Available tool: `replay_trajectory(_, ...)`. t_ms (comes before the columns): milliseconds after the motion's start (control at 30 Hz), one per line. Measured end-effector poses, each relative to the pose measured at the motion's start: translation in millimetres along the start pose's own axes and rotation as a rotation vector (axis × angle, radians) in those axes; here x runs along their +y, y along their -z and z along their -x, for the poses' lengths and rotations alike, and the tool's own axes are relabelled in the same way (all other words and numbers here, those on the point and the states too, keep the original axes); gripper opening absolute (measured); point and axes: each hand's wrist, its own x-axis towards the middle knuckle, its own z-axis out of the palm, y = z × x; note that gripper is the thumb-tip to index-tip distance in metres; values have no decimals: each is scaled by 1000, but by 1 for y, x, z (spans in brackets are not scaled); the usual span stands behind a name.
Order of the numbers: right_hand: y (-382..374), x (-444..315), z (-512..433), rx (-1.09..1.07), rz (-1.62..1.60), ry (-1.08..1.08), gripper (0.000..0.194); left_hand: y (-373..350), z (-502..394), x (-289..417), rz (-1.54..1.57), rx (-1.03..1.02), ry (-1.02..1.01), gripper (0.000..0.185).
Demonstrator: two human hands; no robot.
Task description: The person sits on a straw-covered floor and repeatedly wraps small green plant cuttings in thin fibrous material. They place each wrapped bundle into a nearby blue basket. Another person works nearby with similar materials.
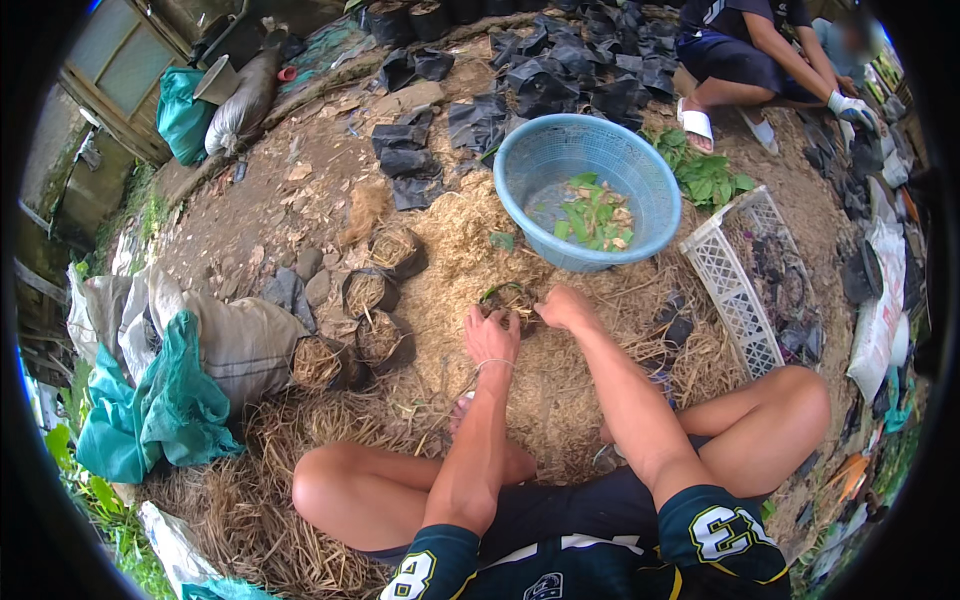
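A small dark planting bag [525, 299] stands on the chaff in front of me, filled with straw-like material, with a narrow green leaf showing at its top. My left hand [491, 334] is at its near left side, fingers curled over the edge and the filling. On the right, my right hand [568, 307] has its fingers closed at the bag's rim. Both hands hide much of the bag's wall. Left of them stand several black planting bags [385, 341] topped with dry straw.
A blue plastic basket [517, 217] holding green leaves stands just beyond my hands. A white plastic crate [731, 304] is to the right. Sacks [247, 341] and straw [300, 480] lie left. Black bags [555, 71] cover the ground farther off, near a seated person [750, 60] wearing a glove.
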Motion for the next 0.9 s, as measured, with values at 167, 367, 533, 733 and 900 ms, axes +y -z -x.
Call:
replay_trajectory(167, -5, 12, -10, -114, -96, 40, 35, 1, -3, 5, -49, -27, 8, 38)
replay_trajectory(367, -2, 11, -11, -122, 20, 59, 36, -2, -4, 5, -122, -76, 10, 40)
replay_trajectory(533, 4, 10, -8, -125, 11, 112, 31, -3, -4, 5, -109, -67, 10, 38)
replay_trajectory(733, 10, 10, -3, -159, -5, 285, 27, -4, -3, 3, -82, -84, 11, 37)
replay_trajectory(900, -10, 6, -4, 11, 7, 376, 19, -2, -3, 2, -78, -113, 37, 37)
